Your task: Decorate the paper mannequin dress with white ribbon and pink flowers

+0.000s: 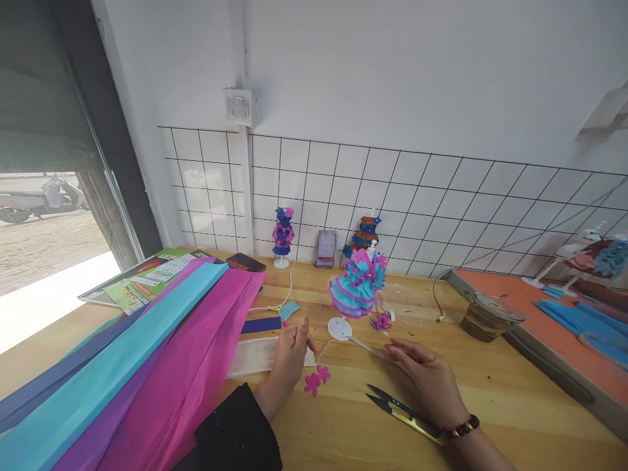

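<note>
My left hand (293,353) is closed, thumb up and fingers curled, over the table beside a white sheet (252,357); what it grips, if anything, is hidden. Just right of it lie pink flower cut-outs (316,381). In my right hand (426,373) a thin pale strip (366,345) is pinched, running left to the round white base of a small dress stand (340,328). That stand wears a turquoise and pink paper dress (357,288) with flowers. Below my right hand rest thread snips (405,416) with dark blades and a gold handle, partly covered by the wrist.
Long crepe paper sheets (147,353) cover the table's left side, near booklets (147,278). Behind stand two more dressed figures (283,234) (367,232) against the grid wall. A brown tape roll (490,317) and an orange board (554,327) lie at right.
</note>
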`<state>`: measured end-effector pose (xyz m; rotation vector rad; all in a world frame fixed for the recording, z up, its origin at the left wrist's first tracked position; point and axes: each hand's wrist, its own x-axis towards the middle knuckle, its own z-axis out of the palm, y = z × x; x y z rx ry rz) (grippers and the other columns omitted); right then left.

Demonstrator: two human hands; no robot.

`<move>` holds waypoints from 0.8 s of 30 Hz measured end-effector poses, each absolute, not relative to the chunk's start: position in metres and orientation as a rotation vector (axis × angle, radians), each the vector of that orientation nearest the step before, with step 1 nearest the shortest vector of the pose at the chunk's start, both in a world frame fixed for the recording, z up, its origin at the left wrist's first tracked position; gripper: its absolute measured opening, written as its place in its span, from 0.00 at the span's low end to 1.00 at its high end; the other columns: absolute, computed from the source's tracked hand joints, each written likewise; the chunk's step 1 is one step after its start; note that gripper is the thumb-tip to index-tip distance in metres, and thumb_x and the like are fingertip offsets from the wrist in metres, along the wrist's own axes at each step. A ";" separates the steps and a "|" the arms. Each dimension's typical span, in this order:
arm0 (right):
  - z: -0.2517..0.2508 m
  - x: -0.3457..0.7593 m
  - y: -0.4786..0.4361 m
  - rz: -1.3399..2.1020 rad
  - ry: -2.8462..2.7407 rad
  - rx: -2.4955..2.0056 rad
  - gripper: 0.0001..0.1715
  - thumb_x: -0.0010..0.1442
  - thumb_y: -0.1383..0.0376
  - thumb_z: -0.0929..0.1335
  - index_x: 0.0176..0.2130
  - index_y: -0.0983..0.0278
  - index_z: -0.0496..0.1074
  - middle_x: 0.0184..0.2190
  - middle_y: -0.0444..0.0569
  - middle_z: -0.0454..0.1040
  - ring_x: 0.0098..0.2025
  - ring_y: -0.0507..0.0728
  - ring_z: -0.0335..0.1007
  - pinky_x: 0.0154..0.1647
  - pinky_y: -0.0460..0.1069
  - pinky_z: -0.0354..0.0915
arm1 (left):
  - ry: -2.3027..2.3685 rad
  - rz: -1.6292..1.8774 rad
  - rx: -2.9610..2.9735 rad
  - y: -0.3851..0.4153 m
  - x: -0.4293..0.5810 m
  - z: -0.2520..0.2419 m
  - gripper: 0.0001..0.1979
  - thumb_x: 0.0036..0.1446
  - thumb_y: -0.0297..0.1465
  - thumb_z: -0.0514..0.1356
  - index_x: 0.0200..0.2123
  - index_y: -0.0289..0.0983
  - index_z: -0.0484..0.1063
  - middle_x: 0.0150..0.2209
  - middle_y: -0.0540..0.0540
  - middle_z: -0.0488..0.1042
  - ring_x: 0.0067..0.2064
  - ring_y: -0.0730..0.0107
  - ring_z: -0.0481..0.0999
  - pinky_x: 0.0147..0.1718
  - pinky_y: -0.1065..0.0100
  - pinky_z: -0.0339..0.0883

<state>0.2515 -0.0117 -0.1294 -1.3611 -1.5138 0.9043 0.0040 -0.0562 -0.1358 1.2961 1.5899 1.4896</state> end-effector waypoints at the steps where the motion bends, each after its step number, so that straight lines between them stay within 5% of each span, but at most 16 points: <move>1: -0.130 0.252 -0.012 0.877 -1.551 -1.382 0.20 0.45 0.49 0.69 0.26 0.63 0.76 0.23 0.49 0.78 0.28 0.58 0.76 0.30 0.47 0.71 | 1.600 1.498 1.293 -0.056 0.004 -0.135 0.29 0.58 0.48 0.42 0.14 0.36 0.60 0.14 0.53 0.51 0.20 0.75 0.57 0.22 0.71 0.49; 4: -0.135 0.254 -0.010 0.863 -1.638 -1.380 0.22 0.50 0.48 0.65 0.23 0.63 0.74 0.21 0.49 0.77 0.27 0.57 0.75 0.31 0.47 0.71 | 1.625 1.555 1.327 -0.056 0.002 -0.134 0.22 0.57 0.45 0.48 0.19 0.36 0.62 0.18 0.53 0.56 0.23 0.75 0.59 0.24 0.72 0.50; 10: -0.150 0.259 0.002 0.853 -1.672 -1.324 0.21 0.49 0.51 0.65 0.40 0.60 0.74 0.39 0.50 0.78 0.45 0.62 0.72 0.51 0.56 0.65 | 1.526 1.692 1.298 -0.050 0.001 -0.139 0.15 0.52 0.36 0.56 0.43 0.37 0.67 0.25 0.52 0.67 0.27 0.73 0.66 0.27 0.72 0.58; 13: -0.152 0.258 0.004 0.862 -1.705 -1.300 0.20 0.49 0.53 0.65 0.40 0.59 0.74 0.41 0.48 0.77 0.48 0.61 0.70 0.54 0.57 0.62 | 1.545 1.670 1.271 -0.048 0.002 -0.140 0.14 0.47 0.32 0.59 0.40 0.36 0.71 0.29 0.49 0.72 0.29 0.73 0.70 0.30 0.71 0.63; 21: -0.132 0.250 -0.009 0.973 -1.510 -1.356 0.22 0.42 0.52 0.71 0.35 0.61 0.76 0.35 0.48 0.79 0.40 0.61 0.75 0.44 0.51 0.71 | 1.469 1.570 1.200 -0.050 0.004 -0.141 0.14 0.45 0.36 0.61 0.36 0.37 0.77 0.33 0.44 0.78 0.35 0.63 0.76 0.39 0.63 0.69; 24: -0.128 0.250 -0.013 0.911 -1.581 -1.386 0.20 0.44 0.49 0.69 0.27 0.62 0.76 0.26 0.48 0.79 0.30 0.60 0.76 0.34 0.49 0.72 | 1.411 1.581 1.156 -0.049 0.004 -0.142 0.15 0.46 0.38 0.61 0.36 0.36 0.77 0.33 0.43 0.78 0.34 0.63 0.77 0.37 0.63 0.70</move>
